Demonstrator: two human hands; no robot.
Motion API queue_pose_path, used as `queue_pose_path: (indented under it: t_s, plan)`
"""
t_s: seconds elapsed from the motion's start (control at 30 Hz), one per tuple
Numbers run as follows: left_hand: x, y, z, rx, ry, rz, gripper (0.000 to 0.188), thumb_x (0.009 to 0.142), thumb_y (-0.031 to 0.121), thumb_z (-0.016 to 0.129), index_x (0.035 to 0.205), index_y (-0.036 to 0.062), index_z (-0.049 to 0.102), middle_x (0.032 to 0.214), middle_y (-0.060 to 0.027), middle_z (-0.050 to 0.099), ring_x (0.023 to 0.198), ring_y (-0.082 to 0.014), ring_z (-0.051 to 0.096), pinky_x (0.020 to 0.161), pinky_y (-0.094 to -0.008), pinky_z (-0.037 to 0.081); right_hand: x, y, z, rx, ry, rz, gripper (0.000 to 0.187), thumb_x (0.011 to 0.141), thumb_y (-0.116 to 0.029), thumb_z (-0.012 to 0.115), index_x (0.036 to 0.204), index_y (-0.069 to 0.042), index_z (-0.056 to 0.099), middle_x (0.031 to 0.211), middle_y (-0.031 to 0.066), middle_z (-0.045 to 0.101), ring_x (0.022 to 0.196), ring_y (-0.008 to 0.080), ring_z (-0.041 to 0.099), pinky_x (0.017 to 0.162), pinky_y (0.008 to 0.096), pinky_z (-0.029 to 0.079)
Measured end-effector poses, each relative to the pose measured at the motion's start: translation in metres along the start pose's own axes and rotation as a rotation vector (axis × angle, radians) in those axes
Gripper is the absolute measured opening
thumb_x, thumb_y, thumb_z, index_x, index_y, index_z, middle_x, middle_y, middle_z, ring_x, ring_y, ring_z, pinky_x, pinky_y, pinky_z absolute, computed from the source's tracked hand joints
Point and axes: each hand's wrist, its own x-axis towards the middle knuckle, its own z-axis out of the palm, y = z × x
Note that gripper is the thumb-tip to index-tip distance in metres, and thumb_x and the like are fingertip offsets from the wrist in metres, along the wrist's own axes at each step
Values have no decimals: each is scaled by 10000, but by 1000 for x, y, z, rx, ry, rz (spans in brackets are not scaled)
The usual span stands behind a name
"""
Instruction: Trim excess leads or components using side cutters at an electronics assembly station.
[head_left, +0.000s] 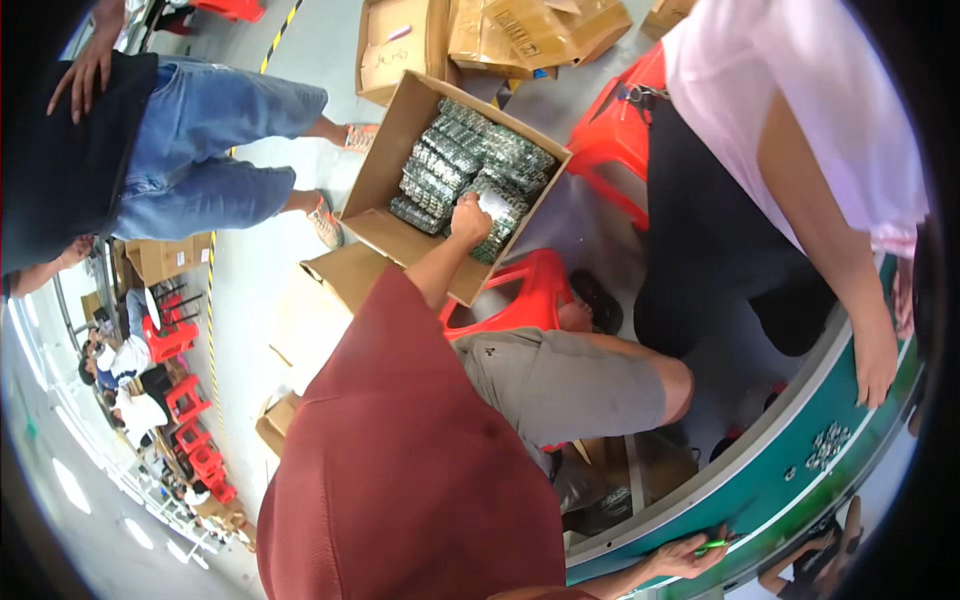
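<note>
My left arm, in a maroon sleeve, reaches into an open cardboard box [398,95]. There my left hand [468,220] has its fingers closed at a shiny silvery piece [493,204], whose kind I cannot make out. Around it, several rows of dark green, glittering parts resembling small circuit boards [440,160] fill the box. Far from it, low in the picture, my right hand [688,556] rests over the green work surface [640,548]. Its fingers are closed on a thin bright green tool [712,545], partly hidden and blurred at the tip.
A co-worker in a pink top [810,130] stands at the bench, near a pile of small silvery parts [828,446]. Another person in denim shorts [215,150] stands left of the box. Red stools [530,290] and more cardboard boxes [540,35] surround me.
</note>
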Motion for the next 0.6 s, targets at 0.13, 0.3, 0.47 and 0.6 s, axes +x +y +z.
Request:
queue_pose_path:
  t_s: [0.13,0.3,0.47,0.6]
  plan:
    - [17,-47,25,-19,37,-247,491,812,200,643,1267,50,536,1218,-275,620,1151,-419,604,995,-459,492,-1,6,2,-11,-67,-19,526,1036,-435,517,1165,53,666,1220,221,651,1091,358,645,908,436,527]
    - [33,-71,22,-89,-21,-324,629,767,228,679,1338,27,506,1308,-261,592,1211,-392,585,1054,-414,462,-1,19,-2,-8,-112,-94,488,1041,-359,524,1198,90,632,1253,233,641,1092,375,652,892,429,548]
    - [66,-88,37,-283,-59,-401,559,752,253,701,1231,-18,601,1211,-245,662,1088,-366,664,990,-406,506,3,21,-7,-76,-165,-85,466,1031,-332,533,1218,83,630,1257,238,640,1120,382,641,923,442,529]
    - [77,-68,60,-551,-325,-538,551,753,315,754,1158,-38,634,1066,-201,691,914,-278,699,702,-374,594,3,22,-11,-104,-167,-63,466,1030,-326,527,1229,83,628,1260,228,642,1131,376,637,935,444,518]
